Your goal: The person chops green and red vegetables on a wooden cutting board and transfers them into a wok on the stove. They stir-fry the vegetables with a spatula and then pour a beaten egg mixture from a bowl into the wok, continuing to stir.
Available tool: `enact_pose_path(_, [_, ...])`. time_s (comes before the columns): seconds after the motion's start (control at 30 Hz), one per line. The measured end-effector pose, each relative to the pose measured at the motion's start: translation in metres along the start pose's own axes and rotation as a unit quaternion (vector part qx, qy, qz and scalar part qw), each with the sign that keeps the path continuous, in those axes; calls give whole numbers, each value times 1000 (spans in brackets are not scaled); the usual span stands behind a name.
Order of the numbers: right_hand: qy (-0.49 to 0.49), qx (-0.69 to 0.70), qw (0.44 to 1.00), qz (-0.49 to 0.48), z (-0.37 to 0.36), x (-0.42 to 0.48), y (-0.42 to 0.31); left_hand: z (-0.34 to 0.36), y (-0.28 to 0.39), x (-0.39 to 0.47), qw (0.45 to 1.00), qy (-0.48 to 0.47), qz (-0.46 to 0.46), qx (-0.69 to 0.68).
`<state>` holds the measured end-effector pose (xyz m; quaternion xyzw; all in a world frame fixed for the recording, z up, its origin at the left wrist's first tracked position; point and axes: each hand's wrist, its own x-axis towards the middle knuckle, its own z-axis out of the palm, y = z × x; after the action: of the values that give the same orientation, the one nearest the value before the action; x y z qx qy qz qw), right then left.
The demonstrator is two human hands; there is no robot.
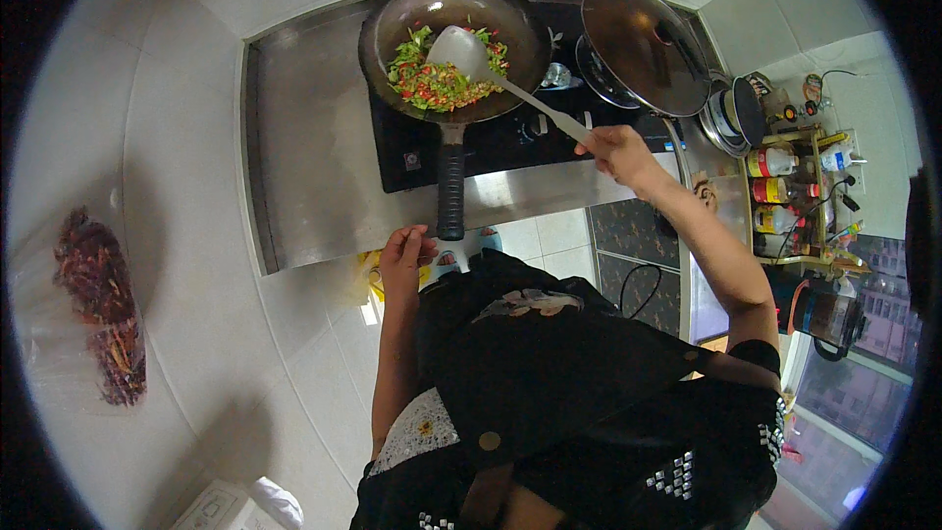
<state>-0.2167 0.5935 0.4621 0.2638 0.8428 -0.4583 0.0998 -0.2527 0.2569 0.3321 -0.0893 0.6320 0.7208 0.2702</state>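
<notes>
My right hand (pixel 620 154) grips the handle of a metal wok spatula (pixel 541 104). The spatula's broad blade rests on chopped green and red peppers (pixel 434 90) in a dark wok (pixel 526 37). The wok sits on a black gas cooktop (pixel 412 175), its ribbed black handle (pixel 451 195) pointing towards me. Just left of that handle's end is my left hand (pixel 407 246), loosely curled and holding nothing visible. It appears apart from the handle.
A second pan with a dark glass lid (pixel 640 44) stands right of the wok. Stacked pots (pixel 736 118) and a rack of seasoning bottles (pixel 773 191) line the right side. A bag of dried red chillies (pixel 103 309) hangs on the left tiled wall. Steel counter (pixel 305 140) lies left of the cooktop.
</notes>
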Motion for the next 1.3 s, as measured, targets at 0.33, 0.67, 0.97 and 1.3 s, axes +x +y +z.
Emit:
enact_pose_path(0.33, [72, -216, 964, -136, 46, 3, 14, 1, 0, 1, 1000, -5, -4, -1])
enact_pose_path(0.67, [-53, 18, 995, 80, 44, -3, -6, -5, -2, 5, 1000, -17, 10, -11])
enact_pose_path(0.97, [-195, 279, 923, 182, 37, -12, -15, -3, 5, 4, 1000, -6, 6, 12])
enact_pose_path(1.3, [-27, 84, 996, 22, 50, 25, -19, -6, 1, 7, 1000, -10, 12, 3])
